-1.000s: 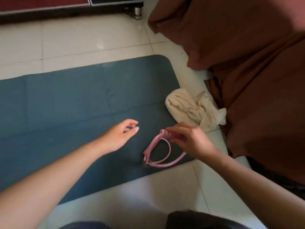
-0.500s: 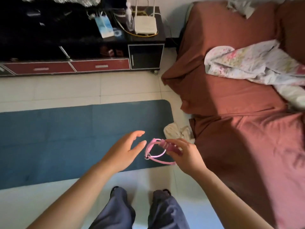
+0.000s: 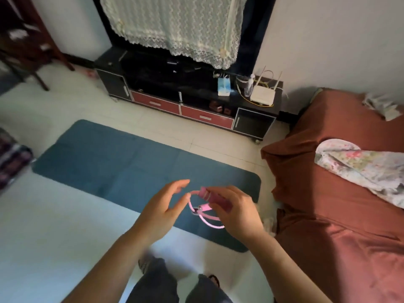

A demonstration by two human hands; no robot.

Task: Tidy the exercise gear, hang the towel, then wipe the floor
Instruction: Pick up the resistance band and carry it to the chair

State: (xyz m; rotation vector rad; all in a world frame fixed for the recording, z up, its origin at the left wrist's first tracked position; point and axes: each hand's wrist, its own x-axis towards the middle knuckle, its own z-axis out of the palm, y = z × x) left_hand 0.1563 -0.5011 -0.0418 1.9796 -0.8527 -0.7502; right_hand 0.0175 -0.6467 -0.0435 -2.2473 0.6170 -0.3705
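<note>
My right hand [image 3: 236, 212] grips the pink handle of a pink resistance band [image 3: 204, 209], lifted in the air above the blue exercise mat [image 3: 122, 167]; the band's loop hangs below my fingers. Beside it my left hand [image 3: 162, 209] is held open, fingers relaxed, just left of the band without holding it. A cream towel [image 3: 270, 223] lies crumpled on the floor between the mat's right end and the bed, mostly hidden behind my right hand.
A bed with a rust-brown sheet [image 3: 341, 204] and a floral blanket [image 3: 358, 169] fills the right. A black TV cabinet with red drawers [image 3: 185, 106] stands against the far wall. A dark patterned bundle [image 3: 11, 158] sits at the left edge. My legs show at the bottom.
I have stood up from a crouch, and my right hand lifted the pink band off the mat. The left hand rose alongside it and came closer.
</note>
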